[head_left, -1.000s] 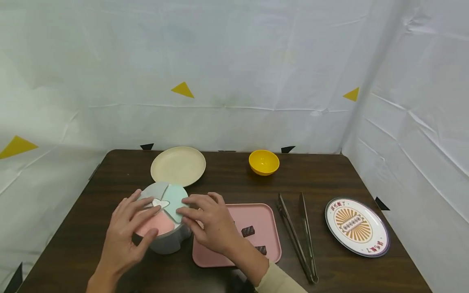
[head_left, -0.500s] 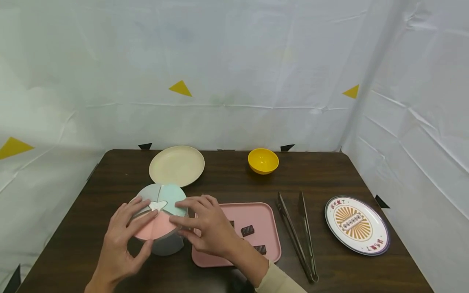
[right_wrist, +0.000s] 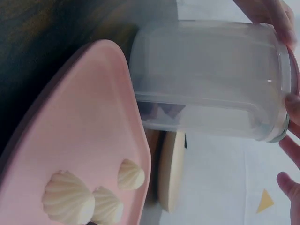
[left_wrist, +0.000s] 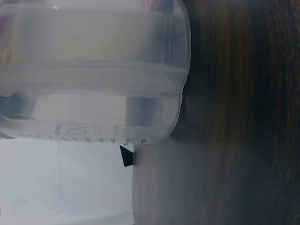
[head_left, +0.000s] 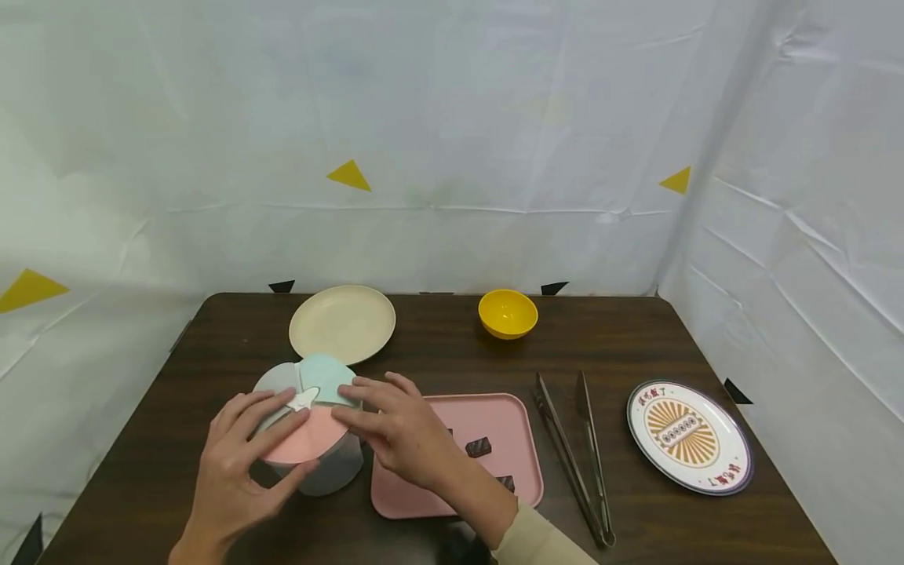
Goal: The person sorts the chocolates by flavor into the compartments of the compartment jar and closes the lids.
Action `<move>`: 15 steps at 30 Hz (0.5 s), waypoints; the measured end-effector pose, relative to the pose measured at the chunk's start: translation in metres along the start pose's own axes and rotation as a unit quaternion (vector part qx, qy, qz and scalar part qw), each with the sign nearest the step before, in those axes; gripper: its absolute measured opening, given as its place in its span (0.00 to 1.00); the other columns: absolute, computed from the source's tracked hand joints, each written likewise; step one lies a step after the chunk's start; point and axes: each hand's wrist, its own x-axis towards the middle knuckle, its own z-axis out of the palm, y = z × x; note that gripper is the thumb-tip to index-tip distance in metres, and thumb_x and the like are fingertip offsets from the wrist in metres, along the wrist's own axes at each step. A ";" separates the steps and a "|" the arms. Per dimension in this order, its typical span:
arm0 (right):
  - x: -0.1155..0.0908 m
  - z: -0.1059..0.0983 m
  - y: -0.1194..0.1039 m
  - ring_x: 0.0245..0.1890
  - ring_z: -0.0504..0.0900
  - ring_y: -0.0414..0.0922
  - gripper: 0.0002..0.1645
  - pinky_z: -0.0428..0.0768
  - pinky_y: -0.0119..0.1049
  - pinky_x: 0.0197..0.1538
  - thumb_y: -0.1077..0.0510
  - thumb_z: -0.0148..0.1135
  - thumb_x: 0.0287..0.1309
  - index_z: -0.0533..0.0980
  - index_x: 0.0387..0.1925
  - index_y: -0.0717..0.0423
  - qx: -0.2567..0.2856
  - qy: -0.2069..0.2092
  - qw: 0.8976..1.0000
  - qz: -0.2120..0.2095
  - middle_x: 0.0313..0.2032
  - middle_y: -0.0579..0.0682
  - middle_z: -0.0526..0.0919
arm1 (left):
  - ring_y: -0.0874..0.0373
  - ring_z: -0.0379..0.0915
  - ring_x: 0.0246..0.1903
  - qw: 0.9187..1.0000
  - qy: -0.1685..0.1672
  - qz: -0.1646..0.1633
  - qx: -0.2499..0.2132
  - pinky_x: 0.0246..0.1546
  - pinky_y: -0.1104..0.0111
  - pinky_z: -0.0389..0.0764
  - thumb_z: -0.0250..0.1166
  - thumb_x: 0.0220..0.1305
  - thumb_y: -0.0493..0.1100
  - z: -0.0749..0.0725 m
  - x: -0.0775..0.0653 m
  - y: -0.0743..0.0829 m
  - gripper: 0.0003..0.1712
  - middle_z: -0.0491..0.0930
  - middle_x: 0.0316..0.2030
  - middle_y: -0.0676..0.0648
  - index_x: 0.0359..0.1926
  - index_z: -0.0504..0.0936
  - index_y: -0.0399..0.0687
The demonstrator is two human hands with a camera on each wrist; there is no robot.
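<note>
Head view: left hand [head_left: 236, 463] and right hand [head_left: 410, 435] touch the pastel lid [head_left: 308, 395], fingers spread; lopsided pressure could tip the translucent canister [head_left: 335, 471] onto the pink tray [head_left: 487, 412].

container [head_left: 337, 468] left of tray [head_left: 494, 420] | far plate [head_left: 342, 323] behind container | bowl [head_left: 508, 314] behind tray | tongs [head_left: 569, 459] right of tray

Pale beige sleeve [head_left: 542, 538], right forearm [head_left: 482, 496]
It stops short of the right hand [head_left: 395, 428], bare like the left hand [head_left: 238, 459].

The left hand [head_left: 236, 472] and right hand [head_left: 399, 431] angle inward, fingers [head_left: 277, 434] spread.
</note>
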 end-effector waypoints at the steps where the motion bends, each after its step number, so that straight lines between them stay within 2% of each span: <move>1: 0.000 -0.001 0.000 0.68 0.67 0.41 0.23 0.61 0.48 0.68 0.60 0.64 0.62 0.79 0.59 0.42 0.002 -0.005 1.000 0.003 0.62 0.44 0.76 | 0.37 0.69 0.57 1.000 -0.003 -0.001 -0.007 0.65 0.53 0.57 0.69 0.55 0.63 0.000 0.000 0.001 0.30 0.81 0.52 0.38 0.48 0.87 0.45; 5: 0.000 -0.001 0.000 0.69 0.65 0.41 0.26 0.59 0.47 0.69 0.65 0.63 0.61 0.79 0.59 0.43 0.012 -0.023 1.000 0.014 0.64 0.44 0.75 | 0.36 0.68 0.60 0.999 -0.014 -0.004 -0.032 0.67 0.53 0.58 0.67 0.58 0.57 -0.003 0.000 0.005 0.27 0.80 0.53 0.36 0.49 0.86 0.42; 9: 0.001 -0.001 0.002 0.70 0.63 0.40 0.27 0.58 0.46 0.70 0.64 0.63 0.61 0.78 0.61 0.44 0.004 -0.037 0.999 0.019 0.65 0.44 0.73 | 0.37 0.70 0.59 0.999 -0.002 0.012 -0.044 0.66 0.53 0.60 0.65 0.60 0.54 -0.005 0.001 0.007 0.25 0.81 0.52 0.35 0.48 0.86 0.38; 15: 0.000 -0.002 0.002 0.70 0.61 0.40 0.27 0.58 0.45 0.70 0.63 0.62 0.63 0.76 0.63 0.44 -0.008 -0.053 0.998 0.021 0.66 0.43 0.71 | 0.38 0.73 0.57 0.998 0.012 0.032 -0.043 0.66 0.54 0.61 0.66 0.62 0.54 -0.004 -0.001 0.007 0.25 0.82 0.50 0.35 0.46 0.87 0.37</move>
